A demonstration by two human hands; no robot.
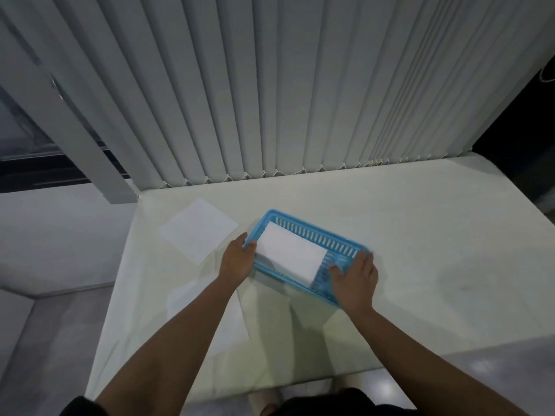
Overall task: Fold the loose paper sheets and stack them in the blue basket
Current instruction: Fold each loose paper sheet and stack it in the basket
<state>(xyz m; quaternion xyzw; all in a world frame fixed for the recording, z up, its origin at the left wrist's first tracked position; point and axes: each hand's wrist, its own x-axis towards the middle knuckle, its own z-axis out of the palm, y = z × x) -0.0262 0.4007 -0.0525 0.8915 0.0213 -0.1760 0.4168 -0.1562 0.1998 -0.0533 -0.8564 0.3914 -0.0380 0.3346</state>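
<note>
A person's two bare hands grip a blue basket [315, 235] by its short ends on a table [420, 235] draped in a pale cloth, seen from a head-worn camera. The left hand [237, 259] curls around the basket's left end, thumb over the rim; the right hand [356, 277] closes over the opposite end, fingers hooked on the rim and thumb reaching inside. A folded white paper [289, 253] lies flat inside the basket, filling most of its floor and leaving a strip of slotted blue bottom bare at the end by the right hand. To the basket's left, close to its corner but apart from it, a loose unfolded sheet [198, 229] lies flat on the cloth. A second loose sheet [228, 322] lies nearer the person than the basket, partly hidden under the left forearm. Beyond the basket, vertical white blinds [270, 85] hang down to the table's far edge.
</note>
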